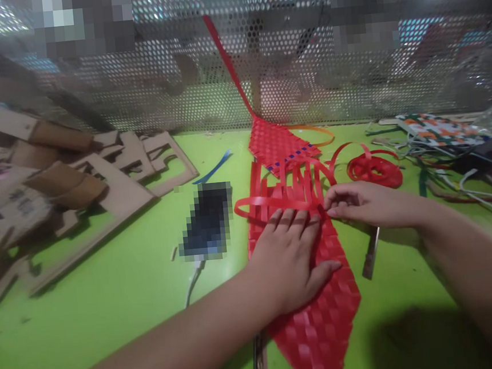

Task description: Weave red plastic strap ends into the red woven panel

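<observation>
A red woven strap panel (311, 339) lies on the green table, its loose strips standing up at the far end. My left hand (289, 255) rests flat on the weave, fingers spread and thumb out to the right. At the panel's right edge, my right hand (355, 201) is closed in a pinch on a red strap (282, 202), which loops leftward across the loose strips. Behind lies another red woven piece (274, 139) with a blue dashed line, from which a long strap rises to the mesh. A roll of red strap (374, 167) sits beyond my right hand.
Cardboard cutouts (116, 181) pile up at left. A blurred phone (208, 219) with a white cable lies left of the panel, near a blue strip (213, 169). A metal blade-like tool (371, 254) lies at right. Strips clutter the far right; perforated mesh (170, 105) closes the back.
</observation>
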Available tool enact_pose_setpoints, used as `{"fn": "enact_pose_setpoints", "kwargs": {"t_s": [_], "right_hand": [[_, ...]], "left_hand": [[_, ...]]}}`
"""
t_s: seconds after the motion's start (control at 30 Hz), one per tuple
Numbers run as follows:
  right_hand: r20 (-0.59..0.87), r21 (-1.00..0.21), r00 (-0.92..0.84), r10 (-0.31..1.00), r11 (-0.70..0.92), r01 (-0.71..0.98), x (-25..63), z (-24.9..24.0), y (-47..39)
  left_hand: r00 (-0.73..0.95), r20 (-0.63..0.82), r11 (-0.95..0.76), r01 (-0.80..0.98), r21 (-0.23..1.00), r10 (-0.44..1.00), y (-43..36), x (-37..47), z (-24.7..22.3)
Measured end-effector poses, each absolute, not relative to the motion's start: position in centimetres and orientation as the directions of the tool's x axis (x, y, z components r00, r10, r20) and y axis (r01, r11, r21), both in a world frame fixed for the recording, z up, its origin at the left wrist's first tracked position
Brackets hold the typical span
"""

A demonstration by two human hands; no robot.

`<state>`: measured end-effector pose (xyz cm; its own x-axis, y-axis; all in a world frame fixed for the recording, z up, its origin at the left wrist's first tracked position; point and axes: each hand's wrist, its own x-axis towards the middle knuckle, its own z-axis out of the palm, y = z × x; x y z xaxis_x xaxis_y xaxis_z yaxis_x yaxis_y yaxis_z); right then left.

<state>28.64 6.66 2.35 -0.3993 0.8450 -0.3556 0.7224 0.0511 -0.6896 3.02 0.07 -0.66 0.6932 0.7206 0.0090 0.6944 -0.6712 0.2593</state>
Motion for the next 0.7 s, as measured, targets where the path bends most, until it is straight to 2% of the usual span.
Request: {"fn": "enact_pose_setpoints", "kwargs": {"t_s": [0.33, 0.7], "right_hand": [[-0.417, -0.707, -0.324, 0.849, -0.080, 0.702, 28.07, 2.20, 7.22], [-0.397, -0.649, -0.363, 0.843, 0.023, 0.761, 28.24, 2.16, 6.69]], "left_hand": [[0.690, -0.008, -0.656, 0.692, 0.301, 0.724, 0.09, 2.96, -0.09], [0.693, 0.016, -0.669, 0.690, 0.276, 0.721, 0.30, 2.88, -0.06]]}}
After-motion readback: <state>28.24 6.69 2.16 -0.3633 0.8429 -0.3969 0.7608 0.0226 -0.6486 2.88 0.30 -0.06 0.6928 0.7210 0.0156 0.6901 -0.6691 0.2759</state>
